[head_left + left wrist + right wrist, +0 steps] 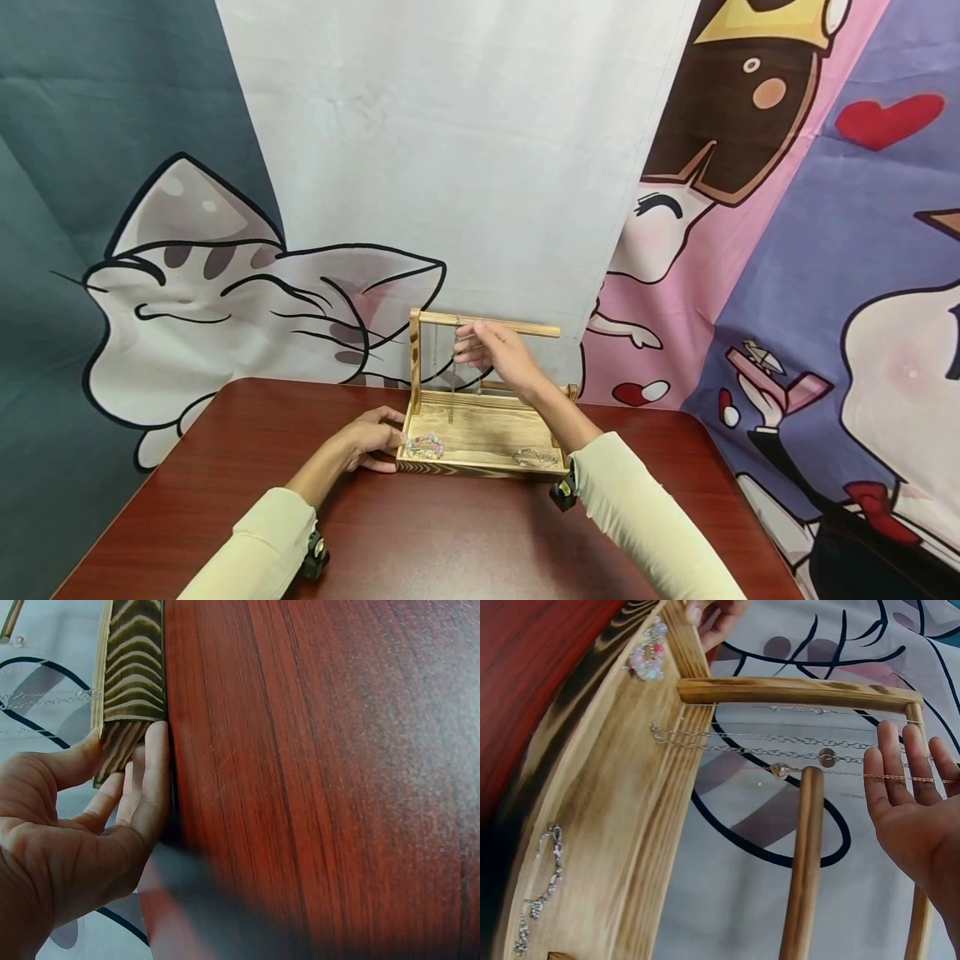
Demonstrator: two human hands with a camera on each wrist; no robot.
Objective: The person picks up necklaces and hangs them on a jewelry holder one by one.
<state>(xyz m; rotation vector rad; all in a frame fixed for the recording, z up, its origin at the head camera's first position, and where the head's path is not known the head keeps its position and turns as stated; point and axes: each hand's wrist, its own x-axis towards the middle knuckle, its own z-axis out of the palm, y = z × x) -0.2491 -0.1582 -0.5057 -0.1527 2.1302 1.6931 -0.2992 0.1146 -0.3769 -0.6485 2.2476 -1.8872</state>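
Note:
A wooden jewelry stand (480,421) has a tray base and an upper bar from which several fine necklaces (802,741) hang. My left hand (372,439) holds the tray's left end, its thumb (79,761) on one edge and its fingers (154,772) against the other side. Up at the bar, my right hand (498,354) is raised with fingers extended and slightly spread among the hanging chains. In the right wrist view, a thin gold-toned chain (900,777) crosses in front of these fingers (891,769).
A pastel beaded bracelet (424,447) lies in the tray's left front corner. At its right front lies a silver charm bracelet (534,457). The stand sits on a reddish-brown table (450,525), and a printed cartoon cloth (465,167) hangs behind it. A lower rod (804,862) also belongs to the stand.

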